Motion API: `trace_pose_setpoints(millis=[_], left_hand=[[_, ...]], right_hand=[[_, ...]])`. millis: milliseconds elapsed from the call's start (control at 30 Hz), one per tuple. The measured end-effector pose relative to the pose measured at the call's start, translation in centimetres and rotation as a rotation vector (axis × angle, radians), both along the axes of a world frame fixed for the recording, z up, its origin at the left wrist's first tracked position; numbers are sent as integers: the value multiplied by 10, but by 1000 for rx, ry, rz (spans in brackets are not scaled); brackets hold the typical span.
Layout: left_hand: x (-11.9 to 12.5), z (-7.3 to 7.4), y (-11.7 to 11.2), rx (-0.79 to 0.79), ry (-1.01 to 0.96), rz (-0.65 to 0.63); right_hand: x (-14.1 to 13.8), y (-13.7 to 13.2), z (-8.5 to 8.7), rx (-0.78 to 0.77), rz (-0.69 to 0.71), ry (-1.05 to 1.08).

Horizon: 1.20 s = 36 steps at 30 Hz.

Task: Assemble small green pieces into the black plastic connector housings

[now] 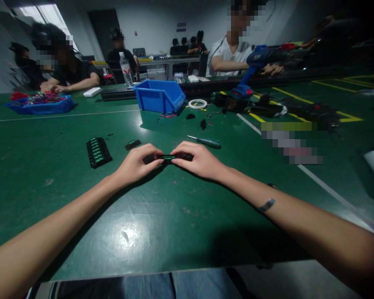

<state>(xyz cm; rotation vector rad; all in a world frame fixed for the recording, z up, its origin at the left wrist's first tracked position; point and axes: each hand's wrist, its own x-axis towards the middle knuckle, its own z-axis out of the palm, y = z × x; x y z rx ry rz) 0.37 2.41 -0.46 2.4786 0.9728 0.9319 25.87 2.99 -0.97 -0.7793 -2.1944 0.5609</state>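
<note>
Between the fingertips of my left hand (140, 160) and my right hand (195, 158) is a small black part with a green circuit board (168, 158). Both hands pinch it, one at each end, just over the green tabletop. A similar black and green piece (132, 144) lies by itself behind my left hand. Farther left, several such pieces sit side by side in a black block (98, 152). A screwdriver (205, 141) with a dark green handle lies behind my right hand, its tip pointing left.
Beyond my hands stand a blue bin (158, 96), a white ring (197, 104) and scattered small black parts. A blue tray (40, 106) of wires is at left, a water bottle (126, 71) farther back. A blue cordless drill (249, 72) stands at right. Other people sit across the table.
</note>
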Motion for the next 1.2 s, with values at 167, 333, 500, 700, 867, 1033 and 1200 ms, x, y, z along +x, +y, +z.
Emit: trace_pose_setpoints(millis=[167, 333, 500, 700, 867, 1033, 1200], left_hand=[[-1, -1, 2, -12, 10, -7], [-1, -2, 2, -25, 13, -5], [0, -1, 2, -31, 14, -10], [0, -1, 3, -31, 12, -20], [0, -1, 2, -22, 12, -26], [0, -1, 2, -23, 24, -31], [0, -1, 3, -24, 27, -33]], right_hand=[[0, 0, 0, -6, 4, -1], [0, 0, 0, -15, 4, 1], [0, 0, 1, -14, 5, -9], [0, 1, 0, -27, 8, -9], [0, 1, 0, -21, 6, -9], [0, 1, 0, -37, 5, -9], [0, 2, 0, -48, 8, -10]])
